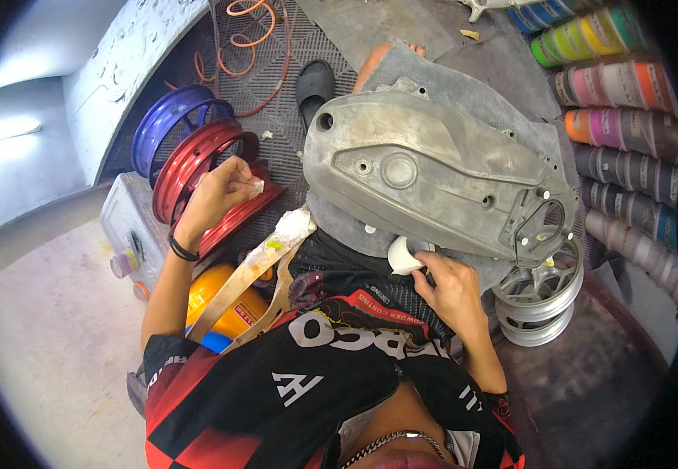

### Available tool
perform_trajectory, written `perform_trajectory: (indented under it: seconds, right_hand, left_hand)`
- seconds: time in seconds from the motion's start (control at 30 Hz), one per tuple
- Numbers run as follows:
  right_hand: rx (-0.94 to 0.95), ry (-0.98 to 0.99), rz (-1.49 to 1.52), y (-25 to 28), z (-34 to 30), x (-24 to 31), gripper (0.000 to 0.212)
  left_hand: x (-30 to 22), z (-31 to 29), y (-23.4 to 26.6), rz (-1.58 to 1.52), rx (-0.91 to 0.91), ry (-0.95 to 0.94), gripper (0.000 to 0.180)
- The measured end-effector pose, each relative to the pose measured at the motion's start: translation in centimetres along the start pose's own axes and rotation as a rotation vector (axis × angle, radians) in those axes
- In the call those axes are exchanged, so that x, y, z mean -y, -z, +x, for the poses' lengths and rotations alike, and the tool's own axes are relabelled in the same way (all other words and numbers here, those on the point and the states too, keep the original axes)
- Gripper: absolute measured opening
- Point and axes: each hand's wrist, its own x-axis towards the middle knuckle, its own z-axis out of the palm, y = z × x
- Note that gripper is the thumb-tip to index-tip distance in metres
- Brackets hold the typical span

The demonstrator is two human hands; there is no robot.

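A large bare-metal engine cover [425,168] lies across my lap on a grey cloth [483,102]. Small white bits sit on several points near its right end. Just below its near edge, my right hand [450,288] grips a roll of white tape [405,256] between thumb and fingers. My left hand [220,195] is raised to the left of the cover, apart from it. Its fingers pinch a small whitish scrap [257,187], which looks like a torn piece of tape. Behind that hand stands a red wheel rim [190,168].
A purple rim [168,125] stands beyond the red one. A wooden strip [237,291] with white residue rises beside my lap, near a yellow rounded object [221,301]. Silver rims [538,313] stand at right, below stacked colourful containers [620,82]. An orange coiled hose [245,43] lies behind.
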Motion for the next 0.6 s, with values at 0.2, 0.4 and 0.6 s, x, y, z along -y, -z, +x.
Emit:
perform_trajectory:
  seconds: [0.2,0.4,0.6]
  right_hand:
    - [0.020,-0.055,0.052,1.1,0.0,0.6,0.023]
    - [0.021,-0.044,0.160,1.9,-0.3,0.5,0.023]
    - [-0.012,-0.161,0.375,3.5,-0.9,1.7,0.021]
  left_hand:
    - [-0.2,0.0,1.0,0.387,0.017,-0.200,0.014]
    - [-1.5,-0.6,-0.3,0.457,-0.103,-0.318,0.022]
    - [-9.3,-3.2,-3.0,0.484,-0.052,-0.150,0.012]
